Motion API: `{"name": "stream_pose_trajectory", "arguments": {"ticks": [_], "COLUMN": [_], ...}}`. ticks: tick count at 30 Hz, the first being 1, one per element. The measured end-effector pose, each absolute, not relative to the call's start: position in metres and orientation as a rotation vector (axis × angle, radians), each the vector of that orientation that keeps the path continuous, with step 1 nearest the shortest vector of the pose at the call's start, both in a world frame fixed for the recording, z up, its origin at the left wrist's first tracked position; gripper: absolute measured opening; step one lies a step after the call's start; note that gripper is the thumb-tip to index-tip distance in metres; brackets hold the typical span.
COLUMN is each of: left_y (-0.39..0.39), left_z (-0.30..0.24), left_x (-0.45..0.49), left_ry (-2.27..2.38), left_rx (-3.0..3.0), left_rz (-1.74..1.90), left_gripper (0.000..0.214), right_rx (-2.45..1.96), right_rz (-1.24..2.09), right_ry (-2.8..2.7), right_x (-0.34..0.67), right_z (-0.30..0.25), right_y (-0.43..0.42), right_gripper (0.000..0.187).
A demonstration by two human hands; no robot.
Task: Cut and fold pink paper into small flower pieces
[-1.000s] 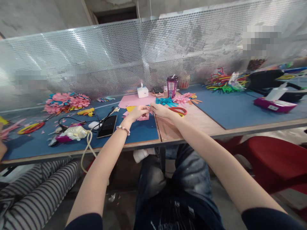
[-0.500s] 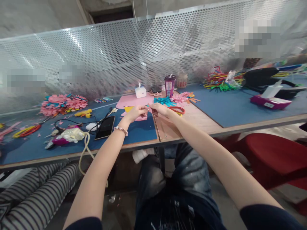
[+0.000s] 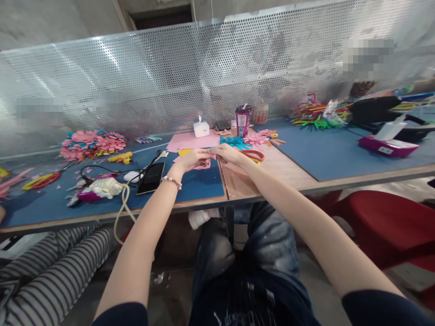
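One small piece of pink paper [image 3: 214,157] shows between two bare hands, just above the table [image 3: 200,189], near where the blue mat meets the bare wood. The left hand [image 3: 196,159], one beaded bracelet [image 3: 172,182] at its wrist, and the right hand [image 3: 227,154] meet there, fingers bent and tips drawn close together; from here I can't tell which fingertips pinch the piece. Just beyond the left hand lie one yellow sheet [image 3: 184,152] and one larger pink sheet [image 3: 176,141], with one white box [image 3: 201,129] on the latter. Past the right hand I count one blue paper flower [image 3: 236,143], one pink paper flower [image 3: 258,137] and one purple cup [image 3: 243,121]; one set of red-and-yellow handles [image 3: 260,155] sits beside that forearm. To the left are one phone [image 3: 151,178], one yellow tool [image 3: 121,157] and one heap of pink and blue paper petals [image 3: 90,145].

Against half a second ago, the hands work over the same spot and the table things keep their places. The whole view has swung slightly, and a sliver of a neighbour's hand [image 3: 1,213] shows more clearly at the left edge.
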State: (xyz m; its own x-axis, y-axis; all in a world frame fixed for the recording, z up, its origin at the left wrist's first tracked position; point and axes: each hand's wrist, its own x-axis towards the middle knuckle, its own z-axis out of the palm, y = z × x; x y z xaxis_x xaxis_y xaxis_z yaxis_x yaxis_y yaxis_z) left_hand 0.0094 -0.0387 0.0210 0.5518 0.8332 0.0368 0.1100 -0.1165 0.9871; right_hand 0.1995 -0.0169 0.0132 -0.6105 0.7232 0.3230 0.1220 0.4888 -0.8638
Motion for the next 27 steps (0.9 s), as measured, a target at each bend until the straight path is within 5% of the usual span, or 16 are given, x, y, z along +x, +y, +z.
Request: {"name": "stream_pose_trajectory", "arguments": {"ticks": [10, 19, 27], "left_y": [-0.0376, -0.0322, -0.0288], "left_z": [0.0208, 0.0189, 0.0167], "left_x": [0.0107, 0.0094, 0.0058], "left_ry": [0.784, 0.74, 0.639], "left_rx": [1.541, 1.491, 1.419], "left_rz": [0.841, 0.859, 0.84], "left_gripper": [0.011, 0.008, 0.025], "right_rx": [-0.663, -0.553, -0.445], "right_rz": [1.428, 1.321, 1.384], "right_ry": [-1.91, -1.97, -1.874], "right_x": [0.1975, 0.1969, 0.1952], "right_z": [0.017, 0.0132, 0.0124], "right_y": [-0.0199, -0.0184, -0.0148], "right_gripper": [0.045, 0.032, 0.032]}}
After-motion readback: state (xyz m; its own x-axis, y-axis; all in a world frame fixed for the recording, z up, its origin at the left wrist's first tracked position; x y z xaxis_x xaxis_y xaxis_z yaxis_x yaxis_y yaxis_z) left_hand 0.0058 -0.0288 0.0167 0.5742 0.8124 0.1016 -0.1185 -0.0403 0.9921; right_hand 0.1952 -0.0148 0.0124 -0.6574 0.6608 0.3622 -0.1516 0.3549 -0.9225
